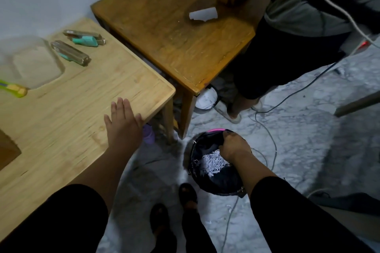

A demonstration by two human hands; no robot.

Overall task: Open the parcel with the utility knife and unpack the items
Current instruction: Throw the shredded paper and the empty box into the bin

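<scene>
A: What is the step now?

B: I think it is clearing the packing waste. The right hand is down in the bin on the floor, its fingers curled at the black liner, just above the shredded paper. I cannot tell if it grips the liner or some paper.

A: And the other hand?

B: The left hand lies flat and wide open on the tabletop, near its corner, holding nothing. It steadies the body, which is good.

A: Where are the task's things?

B: The utility knife is far to the left of the left hand, at the edge of the view. Two unpacked items lie beyond it. A brown corner, perhaps the parcel, is to its left.

A: Any advice?

B: Let the paper go low inside the bin, so that nothing falls on the floor.
</scene>
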